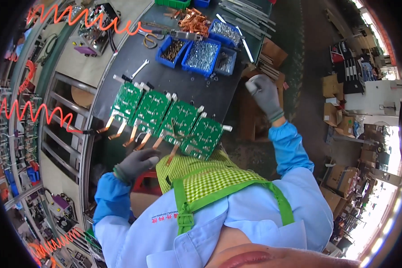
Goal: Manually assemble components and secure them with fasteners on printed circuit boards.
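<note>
Four green circuit boards [178,118] lie in a slanted row on the dark workbench [120,58], with copper strips [131,135] sticking out of their near edges. My left hand [136,163], in a grey glove, rests at the bench's near edge just below the boards, fingers loosely curled; whether it grips anything is hidden. My right hand [264,93], also gloved, is raised off the bench's right side. It is closed in a fist around a small pale piece [253,85].
Blue bins of screws [203,56] and small parts [172,49] stand behind the boards, with a pile of copper pieces [194,21], a wrench [139,69] and pliers [151,39]. Cardboard boxes [339,178] sit on the floor at right. Racks with orange coiled cables [31,111] line the left.
</note>
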The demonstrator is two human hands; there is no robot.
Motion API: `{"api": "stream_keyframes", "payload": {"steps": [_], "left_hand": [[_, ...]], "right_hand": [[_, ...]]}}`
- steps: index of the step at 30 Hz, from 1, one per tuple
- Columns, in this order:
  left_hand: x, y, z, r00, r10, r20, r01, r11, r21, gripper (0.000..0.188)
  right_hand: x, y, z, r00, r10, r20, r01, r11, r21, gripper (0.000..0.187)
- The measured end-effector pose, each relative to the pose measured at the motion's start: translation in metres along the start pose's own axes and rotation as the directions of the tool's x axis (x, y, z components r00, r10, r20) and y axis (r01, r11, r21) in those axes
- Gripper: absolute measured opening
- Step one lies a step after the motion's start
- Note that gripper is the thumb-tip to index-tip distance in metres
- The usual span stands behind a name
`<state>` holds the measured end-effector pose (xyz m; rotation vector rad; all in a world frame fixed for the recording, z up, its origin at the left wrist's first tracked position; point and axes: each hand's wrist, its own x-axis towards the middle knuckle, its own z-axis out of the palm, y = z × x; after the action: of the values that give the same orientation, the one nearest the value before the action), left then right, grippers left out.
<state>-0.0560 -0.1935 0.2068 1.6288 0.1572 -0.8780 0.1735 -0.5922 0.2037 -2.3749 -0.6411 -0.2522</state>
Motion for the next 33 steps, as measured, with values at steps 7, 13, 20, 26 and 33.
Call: {"api": "stream_keyframes", "payload": {"steps": [7, 13, 20, 26, 33], "left_hand": [[0.152, 0.155, -0.020, 0.939, 0.339, -0.061, -0.282, 0.857, 0.431, 0.033], [0.347, 0.173, 0.033, 0.972, 0.228, -0.056, -0.095, 0.602, 0.793, 0.034], [0.445, 0.125, 0.081, 0.922, 0.387, -0.007, -0.038, 0.107, 0.994, 0.027], [0.468, 0.129, 0.089, 0.922, 0.368, 0.122, -0.109, -0.054, 0.993, 0.012], [0.419, 0.147, 0.112, 0.870, 0.376, 0.319, -0.323, -0.055, 0.945, 0.013]], "right_hand": [[0.065, 0.209, 0.061, 0.925, 0.300, 0.232, -0.284, 0.954, -0.102, 0.028], [0.094, 0.283, 0.119, 0.851, 0.379, 0.363, -0.318, 0.923, -0.218, 0.032], [0.124, 0.312, 0.113, 0.882, 0.364, 0.299, -0.282, 0.916, -0.285, 0.034], [0.154, 0.308, 0.113, 0.865, 0.416, 0.280, -0.310, 0.883, -0.352, 0.026], [0.176, 0.305, 0.141, 0.870, 0.348, 0.351, -0.146, 0.859, -0.490, 0.023]]}}
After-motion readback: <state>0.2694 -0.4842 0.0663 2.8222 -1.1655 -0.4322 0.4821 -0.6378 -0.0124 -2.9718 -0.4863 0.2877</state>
